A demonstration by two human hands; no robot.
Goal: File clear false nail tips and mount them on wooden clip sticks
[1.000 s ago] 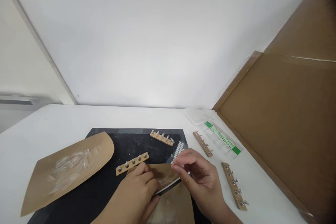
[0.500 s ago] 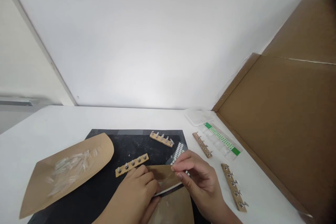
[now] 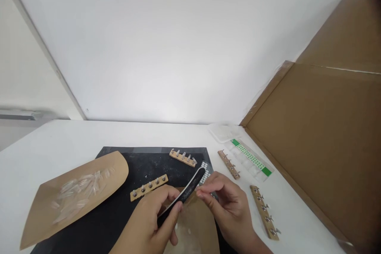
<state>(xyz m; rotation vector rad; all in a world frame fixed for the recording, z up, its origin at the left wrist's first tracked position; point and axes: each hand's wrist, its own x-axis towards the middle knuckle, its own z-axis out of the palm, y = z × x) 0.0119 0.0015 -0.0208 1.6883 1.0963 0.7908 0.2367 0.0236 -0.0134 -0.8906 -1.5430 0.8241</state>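
My left hand (image 3: 154,214) gripping black file (image 3: 189,187), right hand (image 3: 230,202) pinched, contents unclear; far stand (image 3: 182,159) bears tips, loose ones (image 3: 85,185) left on tray (image 3: 35,224)

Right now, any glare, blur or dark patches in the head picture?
Head view: the white wall glows brightest mid-frame, the top right corner falls dark, and the clear pieces blur together. Head view again: the black strip in the left hand stands out, but whether the right hand pinches anything is unclear.

Nail tips (image 3: 81,184) in a tray (image 3: 38,214) left of the file (image 3: 191,186), racks (image 3: 182,158) behind it and farther right
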